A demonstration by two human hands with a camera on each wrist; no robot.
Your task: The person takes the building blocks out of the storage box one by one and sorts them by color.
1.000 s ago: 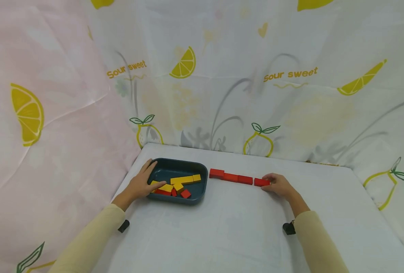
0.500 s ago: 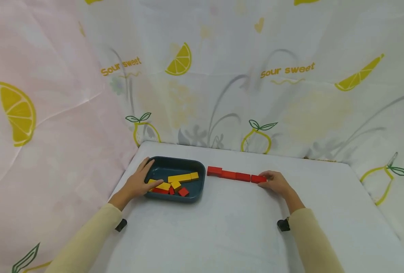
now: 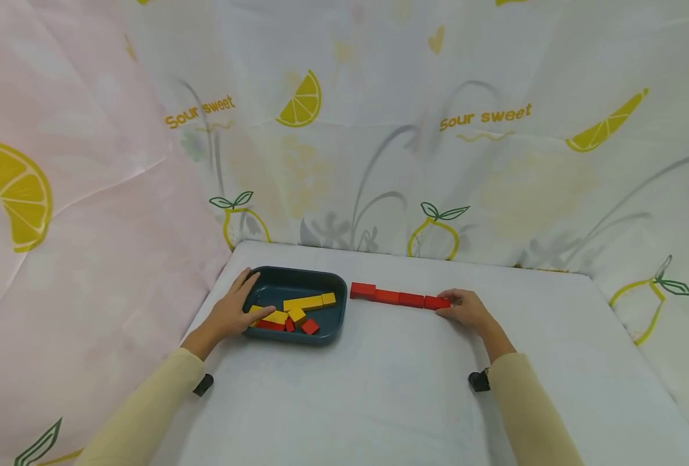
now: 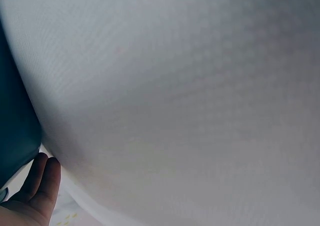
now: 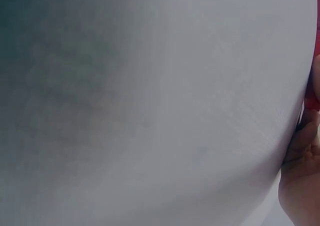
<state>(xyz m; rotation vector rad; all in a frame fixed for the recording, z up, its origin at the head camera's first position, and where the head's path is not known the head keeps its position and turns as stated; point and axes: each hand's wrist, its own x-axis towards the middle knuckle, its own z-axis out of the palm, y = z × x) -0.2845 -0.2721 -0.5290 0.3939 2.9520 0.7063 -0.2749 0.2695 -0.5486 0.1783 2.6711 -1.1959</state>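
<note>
1. White worktop (image 3: 373, 395) under everything.
2. Dark blue-green tray (image 3: 280, 291) on it.
3. Row of red blocks (image 3: 387, 296), just right of the tray.
4. Left hand (image 3: 231, 312) at the tray's left edge, fingers spread and nearly straight, thumb reaching inside.
5. Right hand (image 3: 469, 309), right of the tray, fingers closed in a pinch on the row's end block (image 3: 434, 302).
6. Yellow blocks (image 3: 303, 303) and a red cube (image 3: 310, 326) inside the tray.

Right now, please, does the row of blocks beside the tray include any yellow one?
No, the row of four blocks is all red.
</note>
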